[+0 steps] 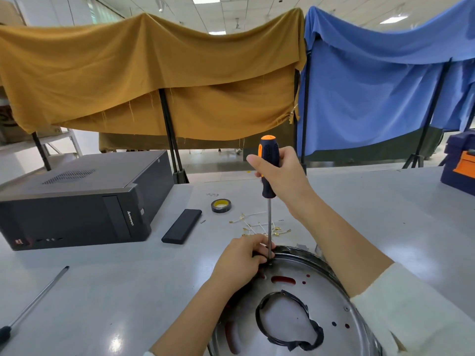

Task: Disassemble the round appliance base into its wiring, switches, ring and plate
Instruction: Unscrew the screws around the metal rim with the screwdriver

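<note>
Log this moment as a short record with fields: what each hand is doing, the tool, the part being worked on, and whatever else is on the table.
right hand: right hand grips the screwdriver handle
left hand: left hand grips the rim of the round appliance base beside the shaft
tool: screwdriver, upright, tip at the rim
workpiece: round appliance base, metal plate showing, black-edged opening in the middle
loose parts: wires with gold terminals behind the base
other items: tape roll, black flat case, computer tower, spare long screwdriver
</note>
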Demonstrator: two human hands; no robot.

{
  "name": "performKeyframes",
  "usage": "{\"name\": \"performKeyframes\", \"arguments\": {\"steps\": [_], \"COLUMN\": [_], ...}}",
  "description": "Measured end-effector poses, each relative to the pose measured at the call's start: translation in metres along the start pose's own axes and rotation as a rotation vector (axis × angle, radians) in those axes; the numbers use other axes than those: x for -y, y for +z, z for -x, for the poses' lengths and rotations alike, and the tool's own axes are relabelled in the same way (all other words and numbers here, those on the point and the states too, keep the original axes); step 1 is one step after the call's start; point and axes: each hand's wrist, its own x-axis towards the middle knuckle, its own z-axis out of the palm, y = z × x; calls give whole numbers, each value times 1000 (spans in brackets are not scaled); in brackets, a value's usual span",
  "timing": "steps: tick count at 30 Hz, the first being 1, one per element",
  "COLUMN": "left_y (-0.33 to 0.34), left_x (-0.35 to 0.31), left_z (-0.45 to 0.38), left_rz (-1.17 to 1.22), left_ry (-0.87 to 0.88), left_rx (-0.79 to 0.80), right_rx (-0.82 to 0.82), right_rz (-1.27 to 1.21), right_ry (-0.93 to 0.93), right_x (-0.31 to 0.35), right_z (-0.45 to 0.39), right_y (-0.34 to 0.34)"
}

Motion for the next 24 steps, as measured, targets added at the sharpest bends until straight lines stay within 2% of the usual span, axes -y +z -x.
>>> {"name": "performKeyframes", "arguments": {"steps": [2, 7, 9, 11, 12, 13, 15, 18, 19, 24], "left_y": [0, -2, -2, -2, -2, -1, 0, 1, 1, 2], "left_x": [1, 1, 1, 2, 3, 2, 1, -1, -1, 1], "left_z": [0, 2, 2, 2, 2, 2, 1, 0, 0, 0], "left_rz": [-22, -40, -49, -59, -56, -46, -37, -35, -38, -42], "left_ry": [0, 22, 40, 52, 52, 48, 40, 39, 38, 21], "left_rx": [15, 34, 35, 32, 33, 36, 27, 6, 6, 31], "right_rx": [-122, -123, 52, 355, 449, 470, 338, -34, -97, -25], "right_rz": [58, 27, -205, -387, -393, -355, -188, 89, 129, 63], "right_ry": [-25, -85, -17, 68, 78, 57, -2, -98, -118, -42], "right_x": [0, 1, 3, 5, 5, 5, 4, 4, 4, 10], "right_z": [2, 3, 0, -3, -3, -2, 1, 10, 12, 11], "right_y": [2, 14, 11, 5, 3, 2, 3, 7, 9, 15]}}
